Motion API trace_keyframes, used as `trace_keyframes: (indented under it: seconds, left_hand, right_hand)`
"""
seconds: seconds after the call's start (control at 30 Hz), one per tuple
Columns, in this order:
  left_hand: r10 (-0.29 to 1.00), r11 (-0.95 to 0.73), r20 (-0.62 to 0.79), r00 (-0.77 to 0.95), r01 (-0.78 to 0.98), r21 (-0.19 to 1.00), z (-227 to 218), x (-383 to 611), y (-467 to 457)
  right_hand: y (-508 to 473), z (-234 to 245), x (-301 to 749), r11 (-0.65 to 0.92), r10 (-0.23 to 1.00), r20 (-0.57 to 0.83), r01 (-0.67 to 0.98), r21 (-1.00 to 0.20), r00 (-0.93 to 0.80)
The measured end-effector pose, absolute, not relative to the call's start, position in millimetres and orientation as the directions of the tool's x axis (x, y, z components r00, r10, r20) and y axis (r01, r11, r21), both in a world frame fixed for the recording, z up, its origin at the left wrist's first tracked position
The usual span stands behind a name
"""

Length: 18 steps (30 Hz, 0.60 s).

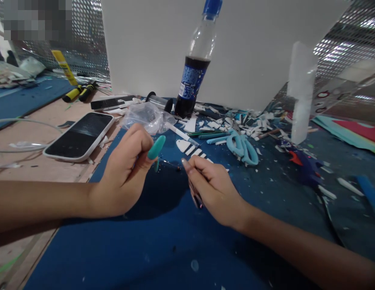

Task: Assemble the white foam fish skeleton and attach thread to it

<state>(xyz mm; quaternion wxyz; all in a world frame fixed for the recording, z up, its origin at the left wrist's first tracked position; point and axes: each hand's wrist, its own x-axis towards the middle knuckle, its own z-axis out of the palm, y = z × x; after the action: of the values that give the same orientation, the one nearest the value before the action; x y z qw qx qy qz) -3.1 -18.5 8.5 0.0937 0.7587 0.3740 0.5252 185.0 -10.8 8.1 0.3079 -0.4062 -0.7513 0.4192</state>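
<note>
Left hand [123, 171]'s raised, thumb and finger pinched; right hand [216, 185]'s lower, curled, thumb pressing in too.

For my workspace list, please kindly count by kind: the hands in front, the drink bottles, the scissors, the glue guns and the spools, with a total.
Hands: 2 (left hand, right hand)
Drink bottle: 1
Light-blue-handled scissors: 1
Glue gun: 1
Clear spool with black ends: 1
Total: 6
</note>
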Motion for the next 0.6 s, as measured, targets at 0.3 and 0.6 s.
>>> trace_keyframes:
  seconds: [0.3, 0.6]
  left_hand:
    - [0.596, -0.747, 0.780, 0.193, 0.489, 0.450, 7.9, -6.2, -17.6]
    - [0.496, -0.840, 0.788, 0.364, 0.429, 0.331, 5.0, -4.9, -19.8]
  right_hand:
    - [-9.4, 5.8, 186.0, 0.262, 0.885, 0.089, 0.331, -0.907, -0.456]
    - [-13.8, 14.4, 188.2, 0.578, 0.782, 0.395, 0.323, -0.750, -0.482]
